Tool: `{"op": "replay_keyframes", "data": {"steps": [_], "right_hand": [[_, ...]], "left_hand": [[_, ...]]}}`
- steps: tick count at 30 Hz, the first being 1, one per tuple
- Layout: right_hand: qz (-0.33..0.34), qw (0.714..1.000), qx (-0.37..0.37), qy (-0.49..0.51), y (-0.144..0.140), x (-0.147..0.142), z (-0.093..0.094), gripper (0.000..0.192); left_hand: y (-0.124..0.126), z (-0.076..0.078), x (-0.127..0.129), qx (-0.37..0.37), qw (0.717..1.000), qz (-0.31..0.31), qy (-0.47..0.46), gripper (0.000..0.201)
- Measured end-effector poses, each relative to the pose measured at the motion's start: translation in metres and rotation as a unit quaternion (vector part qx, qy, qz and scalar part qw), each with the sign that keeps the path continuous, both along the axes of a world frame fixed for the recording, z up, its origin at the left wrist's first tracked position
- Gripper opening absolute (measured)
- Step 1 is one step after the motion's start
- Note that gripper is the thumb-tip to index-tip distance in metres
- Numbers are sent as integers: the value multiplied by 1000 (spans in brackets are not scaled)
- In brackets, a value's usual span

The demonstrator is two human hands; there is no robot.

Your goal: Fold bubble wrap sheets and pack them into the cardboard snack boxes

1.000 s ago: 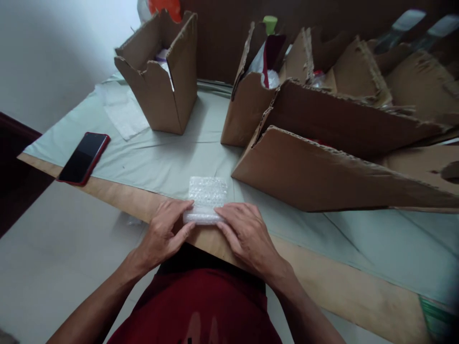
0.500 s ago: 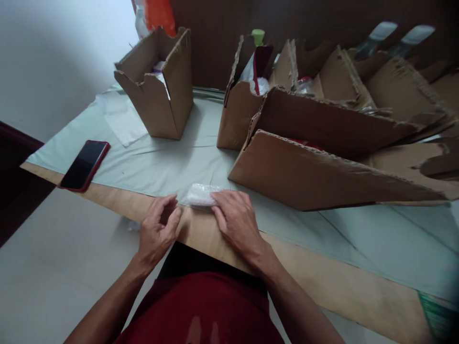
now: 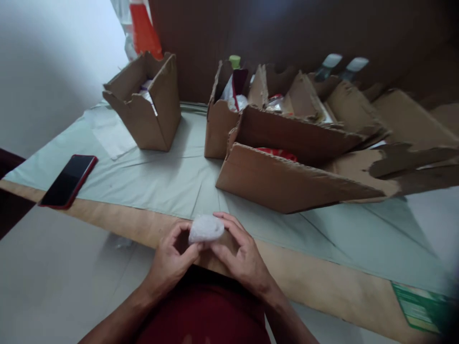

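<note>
A small roll wrapped in bubble wrap (image 3: 206, 228) is held up between my two hands, just above the table's front edge. My left hand (image 3: 175, 251) grips its left side, with the thumb underneath. On the other side, my right hand (image 3: 240, 248) has fingers and thumb curved around the right end. The roll's whitish, translucent end faces toward me. What lies inside the wrap cannot be made out.
A cardboard box (image 3: 158, 114) stands at the back left, near a flat white sheet (image 3: 111, 131). Joined cardboard bins (image 3: 265, 177) fill the right. A phone (image 3: 70, 180) lies at the left edge, a green packet (image 3: 418, 306) at the lower right.
The bubble-wrapped roll has come up off the table toward me and turned end-on. My left hand, apart from it before, has closed on it too. The camera view has shifted.
</note>
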State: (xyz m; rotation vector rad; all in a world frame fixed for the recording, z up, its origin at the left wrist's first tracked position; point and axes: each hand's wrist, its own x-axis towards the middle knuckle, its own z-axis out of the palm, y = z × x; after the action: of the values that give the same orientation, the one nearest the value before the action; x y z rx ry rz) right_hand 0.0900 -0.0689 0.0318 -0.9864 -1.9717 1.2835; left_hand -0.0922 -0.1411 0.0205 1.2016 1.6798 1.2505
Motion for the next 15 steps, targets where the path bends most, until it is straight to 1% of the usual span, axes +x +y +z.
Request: {"op": "replay_keyframes", "data": {"steps": [2, 3, 4, 5, 6, 7, 9, 10, 12, 14, 15], "right_hand": [[28, 999, -23, -5, 2, 14, 9, 67], [42, 999, -32, -3, 4, 19, 14, 78], [60, 998, -37, 0, 5, 23, 20, 83], [78, 996, -38, 2, 6, 27, 25, 80], [93, 995, -35, 1, 8, 29, 30, 68], [100, 994, -32, -2, 10, 32, 34, 52], [87, 996, -27, -14, 11, 39, 38, 24], [68, 997, -26, -23, 12, 44, 38, 17], [28, 998, -30, -37, 11, 56, 35, 13], [12, 998, -44, -51, 9, 69, 31, 13], [13, 997, -51, -59, 8, 75, 29, 13]], "left_hand": [[-2, 0, -1, 12, 999, -43, 30, 11], [-2, 0, -1, 21, 996, -71, 42, 12], [-1, 1, -1, 35, 993, -101, 54, 14], [0, 2, 0, 47, 988, -130, 65, 15], [2, 3, 1, 58, 983, -157, 73, 17], [4, 5, 2, 65, 978, -183, 79, 17], [10, 11, 4, 80, 966, -227, 97, 15], [15, 16, 5, 94, 960, -236, 117, 17], [28, 31, 7, 142, 945, -227, 186, 30], [49, 51, 10, 212, 920, -184, 272, 51], [62, 62, 12, 250, 902, -160, 313, 58]]}}
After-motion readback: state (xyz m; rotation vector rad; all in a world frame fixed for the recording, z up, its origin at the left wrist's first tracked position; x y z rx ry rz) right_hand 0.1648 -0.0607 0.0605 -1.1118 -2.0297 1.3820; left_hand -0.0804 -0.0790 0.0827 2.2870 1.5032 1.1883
